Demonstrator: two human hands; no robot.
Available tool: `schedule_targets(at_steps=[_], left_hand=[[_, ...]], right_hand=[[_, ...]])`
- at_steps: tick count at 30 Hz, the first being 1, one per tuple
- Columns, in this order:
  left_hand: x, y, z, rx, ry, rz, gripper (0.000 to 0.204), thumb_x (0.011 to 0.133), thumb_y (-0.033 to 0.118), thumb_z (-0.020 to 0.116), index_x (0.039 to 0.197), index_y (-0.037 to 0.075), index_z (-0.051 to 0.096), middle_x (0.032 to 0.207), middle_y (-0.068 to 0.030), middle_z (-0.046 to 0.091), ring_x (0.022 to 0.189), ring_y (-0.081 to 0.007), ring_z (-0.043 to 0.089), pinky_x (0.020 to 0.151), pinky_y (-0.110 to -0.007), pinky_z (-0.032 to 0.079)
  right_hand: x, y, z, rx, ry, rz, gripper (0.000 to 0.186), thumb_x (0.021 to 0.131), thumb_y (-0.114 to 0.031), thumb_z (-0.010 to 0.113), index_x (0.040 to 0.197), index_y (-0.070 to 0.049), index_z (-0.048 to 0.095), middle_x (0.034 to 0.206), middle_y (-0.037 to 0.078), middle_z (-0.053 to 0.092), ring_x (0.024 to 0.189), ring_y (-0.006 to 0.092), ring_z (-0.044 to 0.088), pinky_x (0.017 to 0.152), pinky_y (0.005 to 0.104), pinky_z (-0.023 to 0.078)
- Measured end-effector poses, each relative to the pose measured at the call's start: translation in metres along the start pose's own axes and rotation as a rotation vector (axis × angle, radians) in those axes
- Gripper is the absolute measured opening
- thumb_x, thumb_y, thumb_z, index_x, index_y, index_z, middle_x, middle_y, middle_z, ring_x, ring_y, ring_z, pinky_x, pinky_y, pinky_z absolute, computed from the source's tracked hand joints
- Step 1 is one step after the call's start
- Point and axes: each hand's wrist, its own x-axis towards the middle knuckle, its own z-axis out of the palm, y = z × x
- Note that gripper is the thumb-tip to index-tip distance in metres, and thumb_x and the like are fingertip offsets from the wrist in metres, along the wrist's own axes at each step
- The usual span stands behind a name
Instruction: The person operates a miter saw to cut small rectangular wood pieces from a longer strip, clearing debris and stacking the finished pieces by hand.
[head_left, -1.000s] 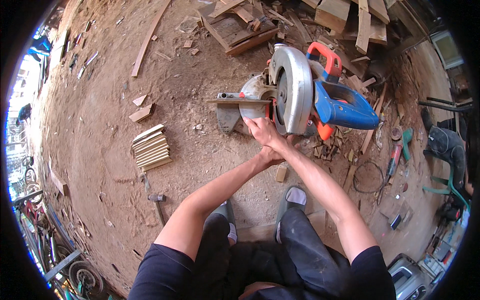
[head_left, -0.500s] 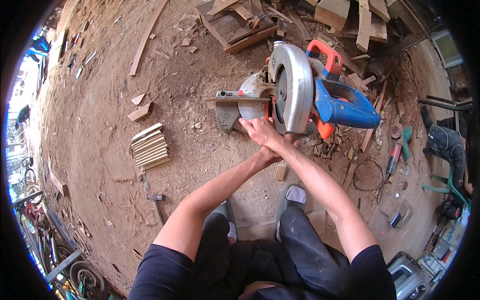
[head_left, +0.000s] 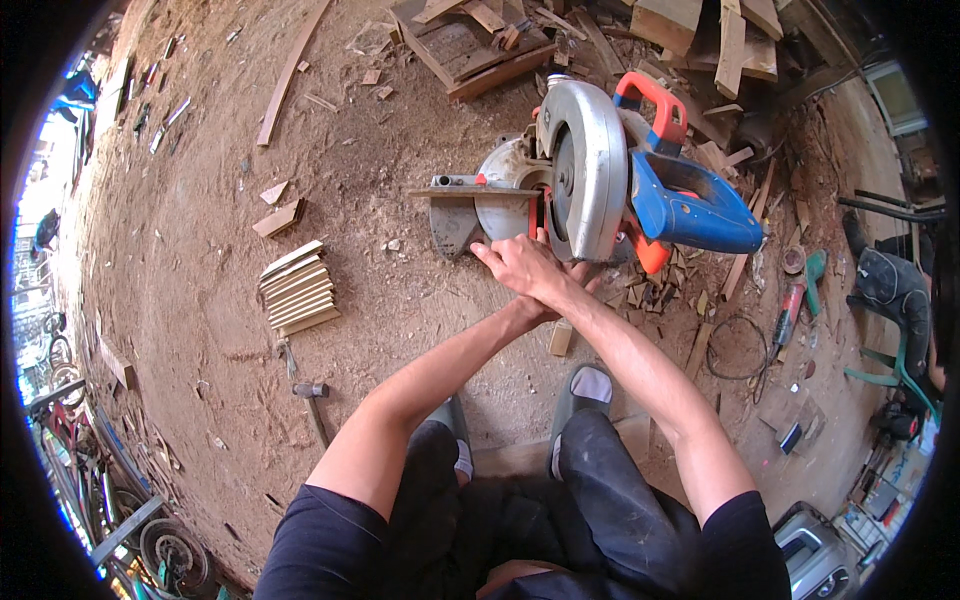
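A blue and orange circular saw (head_left: 585,175) with a silver guard and base stands on the floor ahead of me. My right hand (head_left: 520,262) lies at its lower front edge, crossed over my left, index finger out to the left and other fingers bent; what they grip is unclear. My left hand (head_left: 565,300) is mostly hidden beneath it, a few fingertips showing under the guard. A small wood block (head_left: 560,340) lies just below my hands. A stack of thin wooden pieces (head_left: 298,285) lies to the left.
Wood offcuts (head_left: 690,30) are piled behind the saw. A red and green power tool (head_left: 795,300) and cable lie right, by black chairs (head_left: 890,280). A hammer (head_left: 310,390) lies left of my feet. Bicycles (head_left: 150,550) line the far left.
My right hand has shifted slightly left, its index finger reaching further out. The saw appears a little higher in view. My arms are otherwise nearly unchanged.
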Motion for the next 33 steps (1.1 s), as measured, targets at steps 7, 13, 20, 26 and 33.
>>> schedule_targets(at_steps=[7,13,20,26,33], left_hand=[[0.002,0.0,-0.003,0.009,0.039,0.023,0.056,0.099,0.054,0.052,0.128,0.007,0.052,0.122,-0.0136,0.057,0.118,-0.0311,0.054,0.112,-0.058,0.031],[0.005,0.001,-0.006,0.033,0.097,0.065,0.056,0.098,0.054,0.052,0.127,0.006,0.054,0.122,-0.0137,0.057,0.119,-0.0312,0.054,0.113,-0.06,0.029],[0.004,0.009,-0.012,0.161,0.218,0.155,0.056,0.098,0.055,0.053,0.125,0.006,0.055,0.122,-0.0138,0.058,0.12,-0.0313,0.054,0.115,-0.062,0.027],[-0.001,0.011,-0.011,0.129,0.124,0.089,0.059,0.095,0.057,0.052,0.124,0.005,0.055,0.124,-0.0137,0.058,0.122,-0.0326,0.055,0.116,-0.072,0.014],[0.006,0.007,0.003,-0.071,-0.039,-0.116,0.053,0.099,0.05,0.054,0.122,0.002,0.055,0.124,-0.0176,0.059,0.118,-0.0365,0.056,0.107,-0.058,0.036]], right_hand=[[-0.001,0.002,-0.002,0.006,0.004,0.0,0.069,0.1,-0.054,0.052,0.073,0.006,0.071,0.067,0.032,0.064,0.068,0.0479,0.069,0.068,0.0547,0.054],[-0.003,-0.005,0.001,-0.083,-0.005,-0.007,0.07,0.1,-0.056,0.051,0.075,0.006,0.071,0.067,0.032,0.065,0.07,0.0475,0.07,0.068,0.0547,0.056],[-0.01,-0.008,0.001,-0.228,-0.042,-0.002,0.073,0.101,-0.058,0.048,0.079,0.007,0.073,0.072,0.033,0.067,0.074,0.0478,0.071,0.07,0.0547,0.057],[-0.011,-0.005,0.009,-0.133,-0.142,0.067,0.074,0.101,-0.06,0.046,0.084,0.007,0.074,0.078,0.035,0.068,0.079,0.0491,0.071,0.072,0.0551,0.057],[0.004,0.011,0.012,-0.041,0.011,0.007,0.077,0.103,-0.056,0.044,0.069,0.008,0.071,0.062,0.032,0.062,0.066,0.0482,0.069,0.065,0.0553,0.056]])
